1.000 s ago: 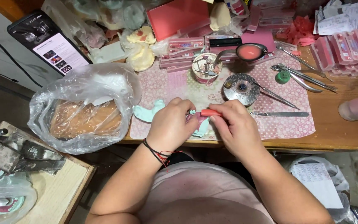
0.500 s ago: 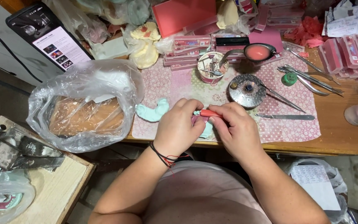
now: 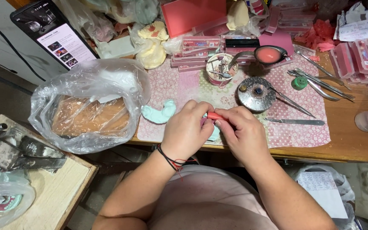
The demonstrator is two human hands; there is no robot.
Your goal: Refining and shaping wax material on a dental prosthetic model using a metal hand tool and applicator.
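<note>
Your left hand curls over a pale mint plaster-like piece, fingers clenched on it at the near edge of the pink dotted mat. Most of the piece is hidden under the hand. Your right hand pinches a slim red-orange tool handle, held against that piece; the tip is hidden.

Everything else is placed from the mat. On its left part lies a second mint cast, curved, matte and chalky. On the middle sits a round dull metal dish, with a small paper cup of thin metal bits beyond it. A flat metal blade lies on the right part, and shiny steel pliers and tweezers lie at the far right corner beside a small green cap. A metal spoon-like ladle of glossy pink wax sits at the far edge.

Left of the mat is a crinkled clear plastic bag over a tan slab. Beyond the mat are flat pink rectangular packs with labels, stacked, and a red box lid. Right of the mat are more pink blister packs. Far left, a phone leans with its screen lit.
</note>
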